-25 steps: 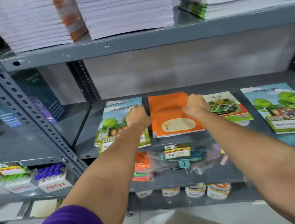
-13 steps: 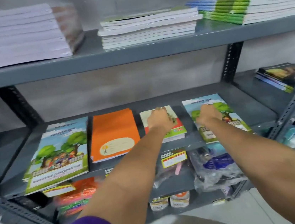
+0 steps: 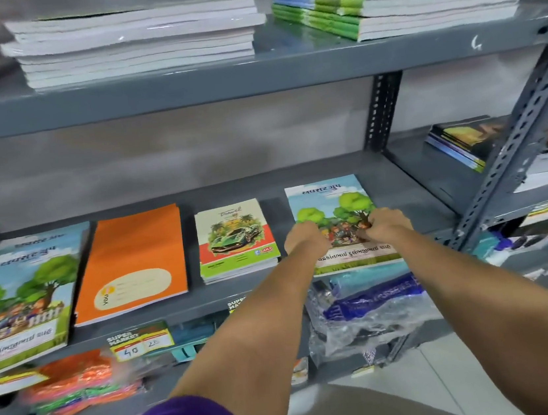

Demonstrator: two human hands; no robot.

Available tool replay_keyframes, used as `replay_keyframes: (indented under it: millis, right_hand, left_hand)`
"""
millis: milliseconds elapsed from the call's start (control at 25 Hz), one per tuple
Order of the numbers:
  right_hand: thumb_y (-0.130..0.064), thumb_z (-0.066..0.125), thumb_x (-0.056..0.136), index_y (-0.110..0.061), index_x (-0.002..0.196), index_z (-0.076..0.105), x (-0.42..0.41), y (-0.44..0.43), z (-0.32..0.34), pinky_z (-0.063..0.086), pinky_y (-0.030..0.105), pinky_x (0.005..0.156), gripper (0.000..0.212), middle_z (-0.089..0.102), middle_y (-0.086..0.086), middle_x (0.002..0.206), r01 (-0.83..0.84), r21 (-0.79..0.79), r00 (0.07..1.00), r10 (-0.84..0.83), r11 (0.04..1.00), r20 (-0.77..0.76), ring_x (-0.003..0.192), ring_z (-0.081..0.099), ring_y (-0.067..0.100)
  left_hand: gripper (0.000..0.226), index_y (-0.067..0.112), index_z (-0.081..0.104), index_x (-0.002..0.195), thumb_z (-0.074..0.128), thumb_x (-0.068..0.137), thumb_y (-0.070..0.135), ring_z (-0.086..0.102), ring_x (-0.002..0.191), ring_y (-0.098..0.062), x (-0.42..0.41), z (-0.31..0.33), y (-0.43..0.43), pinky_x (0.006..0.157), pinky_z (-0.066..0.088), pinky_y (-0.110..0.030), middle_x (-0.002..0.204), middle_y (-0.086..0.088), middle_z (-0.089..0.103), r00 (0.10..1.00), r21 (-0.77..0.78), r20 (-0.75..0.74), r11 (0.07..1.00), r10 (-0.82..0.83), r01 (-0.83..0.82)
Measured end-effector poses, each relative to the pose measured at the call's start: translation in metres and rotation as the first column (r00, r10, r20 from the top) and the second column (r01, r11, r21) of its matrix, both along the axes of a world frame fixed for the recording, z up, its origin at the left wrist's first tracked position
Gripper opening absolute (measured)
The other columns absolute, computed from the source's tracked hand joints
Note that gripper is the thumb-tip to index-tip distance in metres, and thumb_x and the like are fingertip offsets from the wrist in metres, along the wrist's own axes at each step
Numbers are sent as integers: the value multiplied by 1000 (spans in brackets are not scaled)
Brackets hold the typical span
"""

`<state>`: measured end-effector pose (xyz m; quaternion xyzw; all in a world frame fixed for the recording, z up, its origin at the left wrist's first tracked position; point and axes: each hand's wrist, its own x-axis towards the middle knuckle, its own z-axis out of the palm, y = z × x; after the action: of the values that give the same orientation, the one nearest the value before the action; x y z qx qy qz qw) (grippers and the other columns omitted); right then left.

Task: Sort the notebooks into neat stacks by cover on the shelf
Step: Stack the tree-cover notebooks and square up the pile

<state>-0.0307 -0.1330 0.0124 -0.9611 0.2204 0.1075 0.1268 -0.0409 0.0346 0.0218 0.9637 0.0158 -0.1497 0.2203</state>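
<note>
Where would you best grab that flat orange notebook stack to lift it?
Grip the orange notebook stack at its front edge, coming from the shelf's open front. It lies flat, that edge reaching the shelf lip, while neighbouring stacks crowd both long sides.

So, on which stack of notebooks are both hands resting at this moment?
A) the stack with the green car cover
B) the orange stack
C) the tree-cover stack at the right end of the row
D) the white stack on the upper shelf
C: the left hand and the right hand both lie on the right tree-cover stack.
</note>
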Motion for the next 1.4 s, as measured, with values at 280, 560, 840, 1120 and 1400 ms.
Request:
replay_keyframes:
  millis: [280, 560, 840, 1120, 1400]
  right_hand:
    - [-64, 63, 77, -7, 85, 51, -7, -14, -16, 45, 32, 69, 59, 66, 18, 107, 172, 266, 967, -214, 948, 138, 100, 63, 35]
    - [-50, 52, 89, -7, 116, 58, 10, 7, 3, 45, 36, 83, 51, 62, 14, 111, 123, 507, 939, -265, 853, 218, 99, 57, 31]
    - [-31, 67, 86, 5, 91, 68, 9, 137, 44, 55, 41, 78, 36, 72, 19, 96, -65, 679, 910, -236, 731, 342, 78, 67, 29]
    - [-23, 65, 91, -4, 109, 66, -28, 308, 57, 49, 37, 88, 27, 68, 13, 104, -214, 670, 924, -74, 711, 374, 85, 55, 22]
    - [-16, 71, 86, 0, 111, 64, -56, 450, 57, 47, 30, 79, 30, 65, 9, 99, -297, 679, 936, 65, 671, 345, 83, 56, 18]
  left_hand:
    - [41, 7, 35, 140, 35, 100, 16, 57, 115, -39, -3, -9, -5, 93, 48, -43, 130, -24, 56, 956, -477, -117, 829, 269, -291]
    - [37, 8, 42, 138, 31, 104, 17, 46, 93, -22, 0, 27, 38, 80, 34, -29, 111, -15, 54, 921, -783, -67, 551, 385, -288]
    - [34, 5, 48, 131, 34, 103, 16, 47, 78, -21, -11, 52, 166, 71, 38, -28, 113, -22, 58, 843, -762, 13, 552, 538, -340]
    - [37, 10, 49, 134, 39, 99, 16, 53, 74, -22, -48, 52, 338, 69, 42, -31, 121, -17, 63, 756, -647, 109, 623, 645, -439]
    - [37, 11, 49, 131, 40, 98, 24, 62, 103, -34, -83, 44, 485, 80, 50, -37, 119, -16, 64, 754, -286, 249, 790, 608, -542]
